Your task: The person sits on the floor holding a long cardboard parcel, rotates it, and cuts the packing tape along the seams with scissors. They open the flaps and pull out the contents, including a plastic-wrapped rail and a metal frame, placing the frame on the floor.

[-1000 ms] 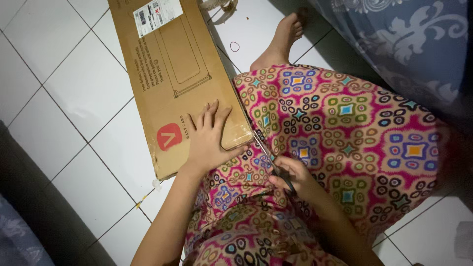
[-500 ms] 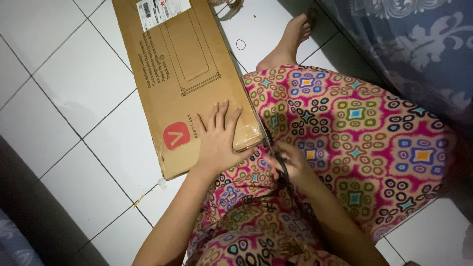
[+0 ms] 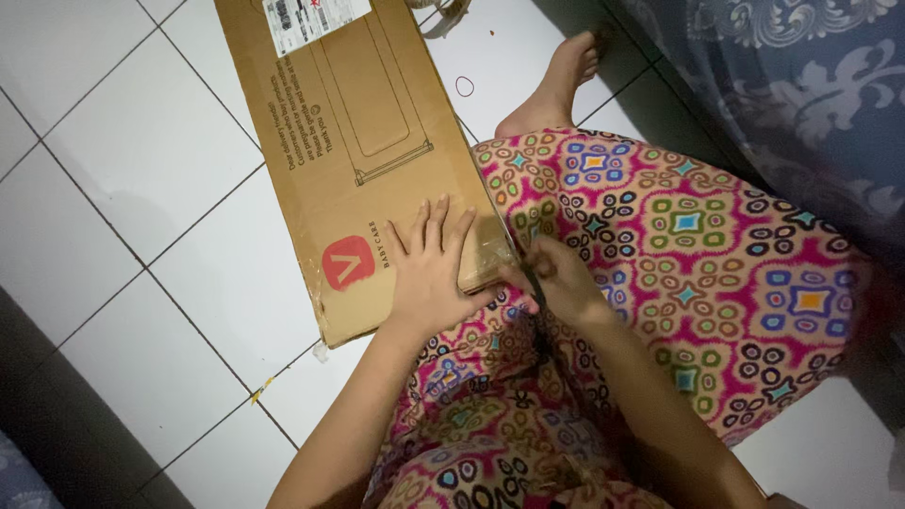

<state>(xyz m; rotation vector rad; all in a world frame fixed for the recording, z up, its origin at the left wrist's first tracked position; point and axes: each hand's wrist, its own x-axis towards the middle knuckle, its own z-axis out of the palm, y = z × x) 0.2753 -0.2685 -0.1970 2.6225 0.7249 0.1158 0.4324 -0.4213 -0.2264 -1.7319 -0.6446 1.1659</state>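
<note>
A long flat cardboard box (image 3: 377, 160) lies on the white tiled floor (image 3: 141, 170), its near end against the person's lap in patterned cloth (image 3: 698, 245). The left hand (image 3: 429, 273) lies flat, fingers spread, on the box's near end beside a red mark (image 3: 347, 262). The right hand (image 3: 556, 278) is at the box's near right corner, its grip closed on a thin dark tool (image 3: 535, 283) too small to make out. A bare foot (image 3: 556, 80) rests on the floor beyond the lap, near the box's right edge.

Cardboard box (image 3: 377, 160) cut off at top edge, right hand (image 3: 561, 278) hides a thin dark tool — kind unclear
</note>
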